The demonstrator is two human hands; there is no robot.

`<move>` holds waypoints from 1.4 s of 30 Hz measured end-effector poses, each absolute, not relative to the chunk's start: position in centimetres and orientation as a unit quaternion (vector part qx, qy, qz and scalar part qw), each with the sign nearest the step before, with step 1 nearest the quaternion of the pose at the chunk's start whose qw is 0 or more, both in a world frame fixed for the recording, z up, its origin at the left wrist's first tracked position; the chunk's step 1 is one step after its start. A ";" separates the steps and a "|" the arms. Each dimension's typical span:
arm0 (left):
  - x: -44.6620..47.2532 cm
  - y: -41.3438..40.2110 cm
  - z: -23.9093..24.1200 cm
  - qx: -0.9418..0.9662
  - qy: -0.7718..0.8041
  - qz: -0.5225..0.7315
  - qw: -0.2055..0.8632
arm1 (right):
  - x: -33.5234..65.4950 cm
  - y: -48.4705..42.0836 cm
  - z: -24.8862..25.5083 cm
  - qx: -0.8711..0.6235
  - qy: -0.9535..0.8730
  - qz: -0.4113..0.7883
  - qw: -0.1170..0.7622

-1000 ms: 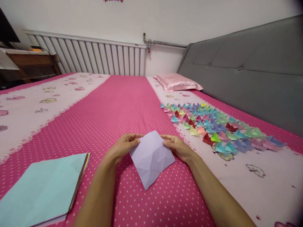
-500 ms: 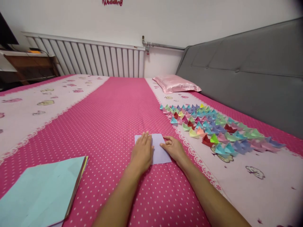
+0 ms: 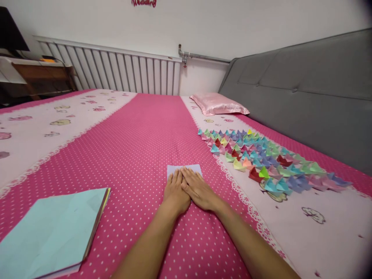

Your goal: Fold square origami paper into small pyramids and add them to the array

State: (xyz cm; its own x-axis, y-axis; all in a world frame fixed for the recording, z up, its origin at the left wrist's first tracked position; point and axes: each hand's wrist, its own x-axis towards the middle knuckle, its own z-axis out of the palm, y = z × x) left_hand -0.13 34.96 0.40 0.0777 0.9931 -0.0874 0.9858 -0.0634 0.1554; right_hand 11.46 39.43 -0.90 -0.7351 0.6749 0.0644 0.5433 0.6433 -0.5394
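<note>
Now the purple paper [image 3: 173,169] seems to be pressed smooth on the pink bed cover [image 3: 145,155] by the left hand [image 3: 176,193] and the right hand [image 3: 199,190], both laid flat with nothing gripped. For the paper to be picked up next, both hands would need to be lifted.

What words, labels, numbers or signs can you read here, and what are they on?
"Wedding": red lettering on the white wall, its top cut off by the picture's edge.
No other writing is readable; I see none on the visible part of the lavender paper.
</note>
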 end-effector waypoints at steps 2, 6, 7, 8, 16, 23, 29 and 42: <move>-0.2 35.0 0.3 0.720 0.688 0.016 0.088 | 11.6 39.8 -1.2 -0.356 -0.898 0.230 0.117; -0.8 35.1 0.4 0.698 0.709 0.019 0.102 | 11.9 40.0 -1.6 -0.385 -0.897 0.196 0.098; -1.0 35.1 0.4 0.698 0.708 0.018 0.106 | 11.9 40.0 -1.7 -0.390 -0.896 0.189 0.096; -1.2 35.1 0.5 0.699 0.706 0.017 0.109 | 12.0 40.0 -1.7 -0.393 -0.896 0.183 0.093; -3.5 35.0 1.6 0.706 0.694 -0.009 0.140 | 12.6 40.5 -1.6 -0.410 -0.896 0.161 0.063; -4.9 35.1 2.3 0.680 0.715 -0.042 0.157 | 13.7 41.2 -1.3 -0.435 -0.882 0.179 0.032; -5.3 35.0 2.6 0.668 0.724 -0.067 0.159 | 14.5 41.5 -0.5 -0.442 -0.874 0.199 0.011; -7.7 32.9 5.7 0.656 0.725 0.032 0.207 | 17.9 43.1 0.6 -0.395 -0.752 0.469 0.244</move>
State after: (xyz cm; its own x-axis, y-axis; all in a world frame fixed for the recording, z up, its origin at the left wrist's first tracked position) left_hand -7.72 32.93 5.72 -0.0534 0.9644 -0.2591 0.9380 0.1374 0.3183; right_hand 17.88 43.06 0.63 -0.5698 0.8217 -0.0038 0.3646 0.2487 -0.8973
